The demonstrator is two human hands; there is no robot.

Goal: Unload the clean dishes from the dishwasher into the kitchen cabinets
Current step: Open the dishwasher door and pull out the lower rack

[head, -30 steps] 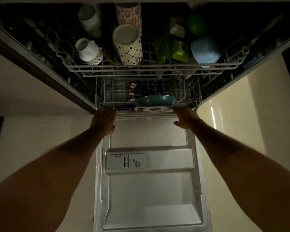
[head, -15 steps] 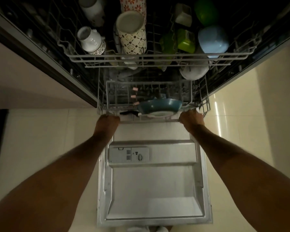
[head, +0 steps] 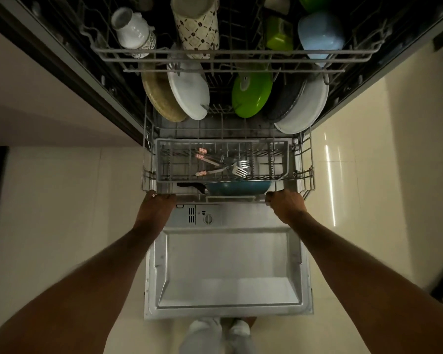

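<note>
dishwasher door (head: 228,272) lying flat and open, detergent dispenser (head: 201,217) near its inner edge. lower rack (head: 308,172): grey wire, drawn partly out over the door. left hand (head: 157,206): fingers curled over the rack's front rail at the left corner. right hand (head: 287,203): fingers curled over the same rail at the right corner. rack contents, front to back: 1 teal frying pan (head: 238,187) with black handle, on edge just behind the front rail; 1 grey cutlery basket (head: 223,143) holding forks (head: 241,167) with pale handles, lying flat; 1 tan plate (head: 159,98) and 1 white plate (head: 189,95) on edge at back left, touching; 1 green lid or dish (head: 251,95) at back centre; 1 dark pan (head: 287,98) and 1 white plate (head: 304,108) at back right. upper rack (head: 230,51), above: 1 white jug (head: 132,29), 1 patterned tall cup (head: 197,26), 1 green container (head: 279,34), 1 pale blue bowl (head: 320,31), all inverted or tilted. cream tiled floor (head: 49,226) on both sides; person's feet (head: 215,328) below the door edge.
</note>
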